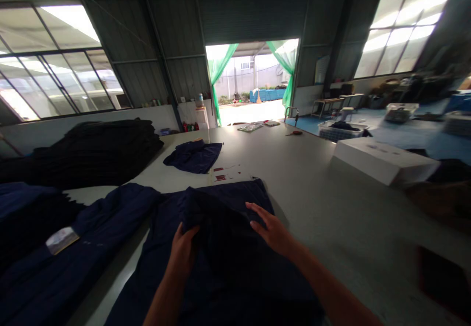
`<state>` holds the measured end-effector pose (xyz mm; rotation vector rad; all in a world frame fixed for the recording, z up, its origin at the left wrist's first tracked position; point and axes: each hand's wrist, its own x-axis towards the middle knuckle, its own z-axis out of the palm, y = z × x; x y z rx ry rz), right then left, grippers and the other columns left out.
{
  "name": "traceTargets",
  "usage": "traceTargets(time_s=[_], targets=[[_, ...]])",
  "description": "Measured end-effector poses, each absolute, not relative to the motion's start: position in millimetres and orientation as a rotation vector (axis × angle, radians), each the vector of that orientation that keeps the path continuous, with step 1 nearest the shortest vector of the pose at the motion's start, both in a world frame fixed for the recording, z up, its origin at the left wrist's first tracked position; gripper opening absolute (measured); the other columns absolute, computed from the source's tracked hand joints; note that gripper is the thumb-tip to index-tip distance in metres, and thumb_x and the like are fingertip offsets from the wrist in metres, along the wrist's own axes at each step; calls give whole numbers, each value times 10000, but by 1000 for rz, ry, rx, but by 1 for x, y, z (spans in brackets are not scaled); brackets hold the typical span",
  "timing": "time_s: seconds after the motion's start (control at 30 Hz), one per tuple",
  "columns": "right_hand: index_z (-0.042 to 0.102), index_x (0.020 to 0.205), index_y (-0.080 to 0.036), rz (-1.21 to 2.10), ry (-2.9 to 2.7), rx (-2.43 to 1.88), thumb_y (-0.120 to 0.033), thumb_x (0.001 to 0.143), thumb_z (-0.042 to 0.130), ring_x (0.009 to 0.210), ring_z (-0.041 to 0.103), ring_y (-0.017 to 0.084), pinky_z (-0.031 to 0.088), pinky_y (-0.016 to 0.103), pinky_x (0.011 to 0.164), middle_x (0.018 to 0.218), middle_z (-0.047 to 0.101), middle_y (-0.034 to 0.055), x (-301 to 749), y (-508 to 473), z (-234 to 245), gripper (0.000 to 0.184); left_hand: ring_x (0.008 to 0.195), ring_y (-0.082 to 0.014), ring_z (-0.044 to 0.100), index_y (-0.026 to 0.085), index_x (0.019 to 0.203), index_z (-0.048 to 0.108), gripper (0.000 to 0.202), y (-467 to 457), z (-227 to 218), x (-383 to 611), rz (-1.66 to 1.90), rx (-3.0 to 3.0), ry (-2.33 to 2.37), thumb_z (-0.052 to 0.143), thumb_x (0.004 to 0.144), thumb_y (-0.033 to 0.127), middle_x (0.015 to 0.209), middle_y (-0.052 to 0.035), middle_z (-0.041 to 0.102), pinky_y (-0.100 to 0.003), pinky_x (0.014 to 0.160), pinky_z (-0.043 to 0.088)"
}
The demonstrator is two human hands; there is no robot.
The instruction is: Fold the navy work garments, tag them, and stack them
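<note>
A dark navy garment (pixel 224 247) lies spread on the grey table (pixel 312 198) right in front of me. My left hand (pixel 183 251) grips a fold of its cloth, fingers curled into the fabric. My right hand (pixel 270 230) rests flat on top of the garment, fingers stretched out and apart. Another navy garment (pixel 73 257) with a white label (pixel 62 239) lies to the left, beside the first one.
A tall stack of dark folded clothes (pixel 95 151) stands at the back left. A small navy piece (pixel 194 155) and red tags (pixel 222 174) lie further up the table. A white box (pixel 382 160) sits at the right. An open doorway with green curtains (pixel 253 83) is beyond.
</note>
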<state>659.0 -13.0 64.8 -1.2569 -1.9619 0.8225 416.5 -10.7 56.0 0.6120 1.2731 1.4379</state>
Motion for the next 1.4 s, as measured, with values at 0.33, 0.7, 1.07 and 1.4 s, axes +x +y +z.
traceTargets(time_s=[0.33, 0.7, 1.07, 1.4], targets=[[271, 1350, -369, 536, -2401, -2118, -349, 840, 365, 1328, -2, 361, 56, 713, 944, 1466, 198, -34, 630, 0, -43, 519, 1115, -292, 477, 192, 1205, 460, 563, -53, -25, 302, 929, 993, 2444, 487, 663, 42, 1139, -135, 523, -433, 877, 425], [183, 1330, -483, 290, -2377, -2135, -554, 764, 443, 1259, -79, 513, -68, 759, 853, 1495, 39, -40, 609, -46, -74, 627, 1289, -489, -28, 463, 1314, 218, 656, -79, -70, 329, -100, 1735, 2326, 428, 716, 632, 1497, 45, 62, -721, 924, 28], [144, 1343, -474, 435, -2370, -2272, -585, 804, 341, 1279, -42, 484, 46, 752, 882, 1495, 30, -50, 640, 31, -79, 584, 1272, -511, -64, 459, 1328, 187, 716, -18, -68, 340, -82, 1602, 2216, 382, 684, 706, 1497, 29, -58, -742, 905, 19], [208, 1341, -449, 909, -2600, -1799, -438, 818, 386, 1314, -97, 373, 1, 692, 949, 1490, 53, -66, 612, -33, -55, 553, 1332, -323, -125, 477, 1309, 234, 641, -88, -47, 371, -209, 1771, 1690, 487, 722, 521, 1488, 84, 15, -670, 975, -59]])
